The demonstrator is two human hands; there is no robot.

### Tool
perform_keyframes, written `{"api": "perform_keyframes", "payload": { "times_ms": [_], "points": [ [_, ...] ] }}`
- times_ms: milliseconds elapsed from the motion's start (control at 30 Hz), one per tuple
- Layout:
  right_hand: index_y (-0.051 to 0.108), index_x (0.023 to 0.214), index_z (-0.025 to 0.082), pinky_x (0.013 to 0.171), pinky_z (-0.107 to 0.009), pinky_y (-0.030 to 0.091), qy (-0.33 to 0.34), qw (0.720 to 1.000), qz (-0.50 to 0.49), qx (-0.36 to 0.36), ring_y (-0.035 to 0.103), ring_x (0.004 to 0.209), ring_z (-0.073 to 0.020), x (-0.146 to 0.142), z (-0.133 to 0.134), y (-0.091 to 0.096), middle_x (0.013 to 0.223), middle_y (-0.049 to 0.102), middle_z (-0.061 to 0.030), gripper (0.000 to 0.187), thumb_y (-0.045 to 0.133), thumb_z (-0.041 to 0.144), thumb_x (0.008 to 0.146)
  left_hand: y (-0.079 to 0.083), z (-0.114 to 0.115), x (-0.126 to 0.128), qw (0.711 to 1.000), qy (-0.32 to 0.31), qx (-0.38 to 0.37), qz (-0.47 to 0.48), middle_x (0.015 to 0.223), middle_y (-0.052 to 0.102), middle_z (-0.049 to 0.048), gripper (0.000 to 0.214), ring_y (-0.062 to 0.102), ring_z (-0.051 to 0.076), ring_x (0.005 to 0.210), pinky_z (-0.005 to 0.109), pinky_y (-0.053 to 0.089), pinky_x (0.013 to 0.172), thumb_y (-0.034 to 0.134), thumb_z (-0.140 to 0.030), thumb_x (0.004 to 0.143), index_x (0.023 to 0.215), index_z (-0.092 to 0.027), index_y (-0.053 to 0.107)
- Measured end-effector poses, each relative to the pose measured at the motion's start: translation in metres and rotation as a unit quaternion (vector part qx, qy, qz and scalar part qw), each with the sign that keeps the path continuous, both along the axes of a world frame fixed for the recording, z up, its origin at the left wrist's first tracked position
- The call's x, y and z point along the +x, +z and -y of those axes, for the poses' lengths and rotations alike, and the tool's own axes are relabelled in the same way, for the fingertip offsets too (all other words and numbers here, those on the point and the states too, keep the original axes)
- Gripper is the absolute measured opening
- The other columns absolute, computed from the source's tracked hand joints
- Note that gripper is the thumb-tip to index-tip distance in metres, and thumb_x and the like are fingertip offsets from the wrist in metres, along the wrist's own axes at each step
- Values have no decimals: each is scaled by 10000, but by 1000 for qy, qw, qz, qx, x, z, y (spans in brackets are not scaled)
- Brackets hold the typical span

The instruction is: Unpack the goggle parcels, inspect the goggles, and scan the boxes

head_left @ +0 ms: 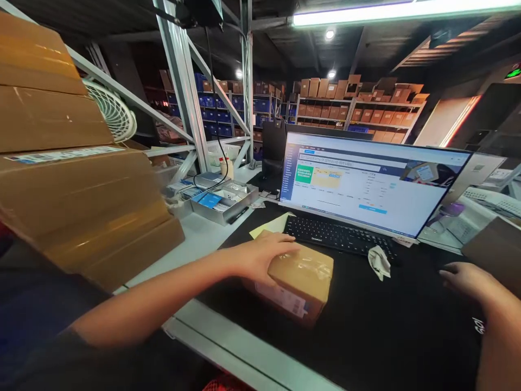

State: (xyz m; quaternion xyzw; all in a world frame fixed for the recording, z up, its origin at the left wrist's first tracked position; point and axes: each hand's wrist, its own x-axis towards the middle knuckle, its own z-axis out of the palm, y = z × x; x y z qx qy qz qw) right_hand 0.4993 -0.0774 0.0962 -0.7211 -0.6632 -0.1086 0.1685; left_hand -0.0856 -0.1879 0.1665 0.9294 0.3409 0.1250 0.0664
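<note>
Left hand [260, 255] covers the near-left corner of the small carton [309, 277]; its thumb is hidden, so its grip cannot be told. Carton label [280, 297]: blurred, unreadable. Right hand [468, 279]: forearm cut by the right edge. Stacked cartons [61, 163], left: cropped, blurred at the near end. Monitor [366, 179]: text too small to read. Brown object [496, 250], far right: cropped, unidentifiable.

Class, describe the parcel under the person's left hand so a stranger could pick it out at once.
Start at the wide monitor; a black keyboard lies before it. Nearer than the keyboard's left end sits the small parcel, under the left hand. Unlike the big cartons at far left, it is tape-wrapped with a white label on its near side.
</note>
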Motion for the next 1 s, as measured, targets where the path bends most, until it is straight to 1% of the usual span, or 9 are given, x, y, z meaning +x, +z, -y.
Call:
{"api": "perform_keyframes", "payload": {
  "times_ms": [67, 100, 233, 333, 400, 533, 767, 900, 1000],
  "points": [
    [767, 818, 206, 546, -375, 423, 13, 992, -92, -84, 583, 444, -203, -29, 21, 19, 638, 702, -151, 176, 639, 326, 835, -22, 15, -2, 994, 60, 77, 38, 1445, 556, 151, 749, 540, 342, 1328, 517, 465, 1103, 899, -347, 675, 1346, -238, 584],
    [761, 992, 212, 561, -381, 448, 24, 981, -155, -112, 597, 470, -212, -50, 34, 28, 707, 729, -153, 263, 598, 381, 874, -35, 25, -2, 987, 91, 122, 49, 1370, 612, 146, 644, 594, 337, 1260, 527, 498, 1071, 881, -335, 711, 1289, -229, 617],
    [681, 1252, 226, 637, -368, 543, 198, 930, -270, -153, 678, 702, -258, -168, 78, 61, 885, 755, -132, 489, 505, 526, 909, -87, 60, 6, 928, 166, 303, 141, 1204, 706, 154, 481, 675, 307, 1137, 482, 594, 966, 704, -207, 881, 1341, -168, 570],
    [638, 1343, 256, 657, -299, 542, 363, 873, -196, -262, 672, 727, -199, -263, 93, 90, 1003, 752, -59, 466, 485, 470, 960, -107, 69, 13, 912, 196, 303, 194, 1234, 703, 151, 444, 661, 295, 1186, 486, 584, 1015, 636, -205, 932, 1365, -163, 542],
    [677, 1291, 258, 730, -266, 525, 448, 842, -129, -273, 690, 806, -184, -317, 94, 110, 1062, 757, -43, 385, 493, 366, 971, -110, 67, 15, 909, 200, 286, 230, 1226, 704, 146, 391, 663, 288, 1181, 482, 584, 1021, 635, -238, 943, 1321, -173, 560],
    [763, 1038, 226, 655, -245, 456, 469, 851, 37, -233, 696, 787, -194, -392, 83, 134, 940, 773, -55, 282, 503, 210, 932, -106, 62, 14, 906, 184, 259, 279, 1171, 699, 144, 322, 668, 283, 1133, 471, 594, 989, 659, -251, 934, 1243, -188, 593],
    [769, 881, 171, 632, -261, 469, 424, 864, 138, -233, 653, 587, -168, -442, 82, 146, 665, 679, -39, 192, 592, 103, 853, -105, 66, 16, 891, 208, 270, 300, 1025, 630, 119, 321, 654, 282, 1001, 468, 621, 850, 650, -175, 915, 1230, -223, 609],
    [696, 625, 162, 631, -308, 498, 402, 860, 141, -280, 524, 427, -123, -436, 91, 163, 462, 483, 46, 168, 694, 2, 678, -105, 66, 14, 901, 208, 251, 286, 1042, 620, 120, 398, 643, 284, 977, 470, 611, 836, 648, -139, 893, 1274, -236, 590],
    [737, 684, 168, 551, -258, 459, 358, 864, 206, -289, 509, 423, -109, -415, 99, 172, 538, 581, 19, 204, 627, -2, 711, -99, 63, 10, 910, 190, 251, 270, 1048, 615, 122, 385, 628, 273, 986, 445, 600, 853, 639, -115, 895, 1266, -207, 589]
  ]
}}
